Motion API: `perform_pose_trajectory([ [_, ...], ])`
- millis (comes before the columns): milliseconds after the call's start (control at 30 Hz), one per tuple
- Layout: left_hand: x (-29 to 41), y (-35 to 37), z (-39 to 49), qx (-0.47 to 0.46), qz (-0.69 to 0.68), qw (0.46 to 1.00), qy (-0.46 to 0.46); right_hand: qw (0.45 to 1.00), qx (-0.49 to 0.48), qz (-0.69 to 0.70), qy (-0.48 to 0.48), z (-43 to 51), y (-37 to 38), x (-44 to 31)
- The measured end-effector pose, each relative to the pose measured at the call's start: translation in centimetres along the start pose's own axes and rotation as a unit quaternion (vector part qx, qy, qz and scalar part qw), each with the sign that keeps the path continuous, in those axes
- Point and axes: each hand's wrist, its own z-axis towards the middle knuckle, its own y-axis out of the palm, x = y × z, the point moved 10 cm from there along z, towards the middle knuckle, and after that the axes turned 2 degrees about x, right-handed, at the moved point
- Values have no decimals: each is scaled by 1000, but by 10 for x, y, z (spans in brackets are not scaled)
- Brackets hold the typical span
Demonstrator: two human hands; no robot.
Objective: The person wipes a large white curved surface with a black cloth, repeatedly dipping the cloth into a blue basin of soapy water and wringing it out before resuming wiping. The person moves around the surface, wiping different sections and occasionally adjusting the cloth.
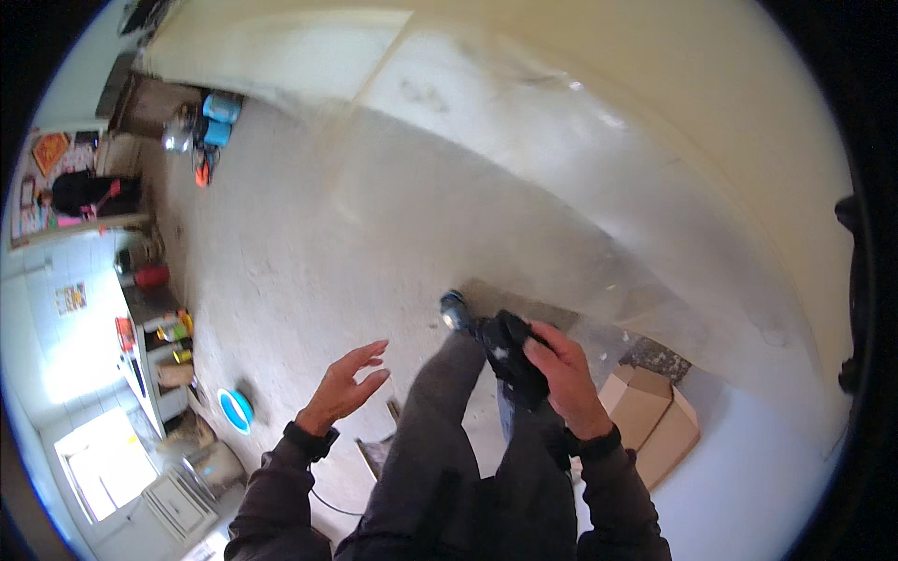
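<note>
In my right hand (pixel 565 375) is a bundle of dark cloth (pixel 515 357) with pale spots, pinched between thumb and fingers above my legs. My left hand (pixel 347 386) hangs in the air left of my thigh, its fingers apart and nothing in them. Both wrists wear black bands under dark sleeves. Below the cloth are my legs in grey trousers (pixel 438 407), and one shoe (pixel 454 312) shows on the concrete floor. What kind of cloth item it is, I cannot tell.
A cardboard box (pixel 649 421) stands at the right near my legs. A translucent plastic sheet (pixel 533 161) spans the upper right. A blue basin (pixel 235 411) lies on the floor at left, near a kitchen counter (pixel 151 350). Another person (pixel 88 193) is in the far doorway.
</note>
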Motion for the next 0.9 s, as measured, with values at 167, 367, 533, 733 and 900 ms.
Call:
perform_pose_trajectory([
  [167, 13, 19, -5, -57, -195, 978, -55, 987, -41, 152, 32, 33, 82, 18],
  [367, -18, -24, 3, -7, -369, 928, -48, 987, -59, 124, 80, 87, 195, 43],
  [533, -69, -83, -1, 11, -469, 882, -43, 985, -116, 69, 103, 126, 305, 76],
  [733, -134, -129, -39, 89, -428, 896, -77, 984, -112, -140, -5, 170, 346, 82],
  [900, -241, -138, -88, 170, -399, 888, -154, 992, -65, -106, 34, 231, 314, 90],
])
